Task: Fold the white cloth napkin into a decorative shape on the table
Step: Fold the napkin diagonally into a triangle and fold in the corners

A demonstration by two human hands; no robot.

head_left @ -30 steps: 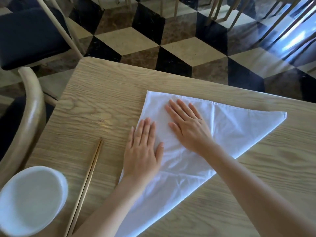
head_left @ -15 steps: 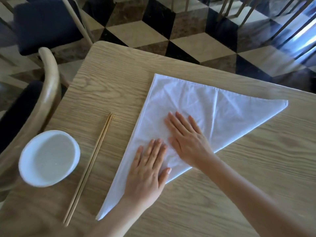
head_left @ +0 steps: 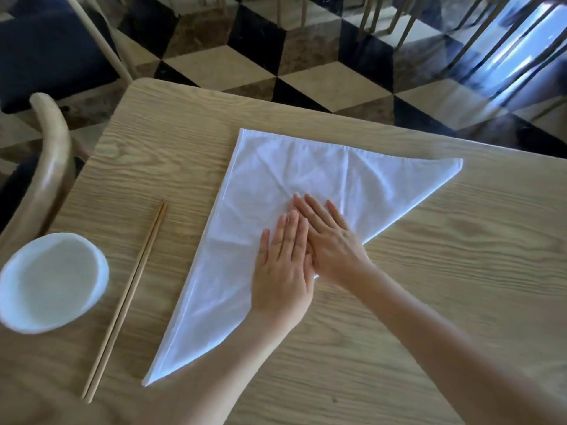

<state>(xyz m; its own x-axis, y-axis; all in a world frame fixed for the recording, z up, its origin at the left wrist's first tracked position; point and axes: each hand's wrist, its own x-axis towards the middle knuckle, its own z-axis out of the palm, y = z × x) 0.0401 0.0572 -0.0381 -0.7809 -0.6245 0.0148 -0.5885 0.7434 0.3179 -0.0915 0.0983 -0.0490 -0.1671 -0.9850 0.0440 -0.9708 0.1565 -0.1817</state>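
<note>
The white cloth napkin (head_left: 306, 176) lies flat on the wooden table (head_left: 445, 271), folded into a triangle. One tip points right, one points to the near left, and the square corner sits at the far side. My left hand (head_left: 282, 271) presses flat on the napkin near its long folded edge, fingers straight and together. My right hand (head_left: 333, 240) lies flat right beside it, fingers straight and angled to the far left, its edge touching the left hand's fingers. Both palms cover the middle of the long edge.
A pair of wooden chopsticks (head_left: 125, 299) lies left of the napkin. A white bowl (head_left: 50, 282) stands at the near left. A curved wooden chair back (head_left: 50, 167) stands beside the table's left edge. Beyond the far edge is a checkered floor with chair legs.
Both hands slid along the napkin toward each other and now touch side by side. The camera view shifted, so the whole triangle, bowl and chopsticks show.
</note>
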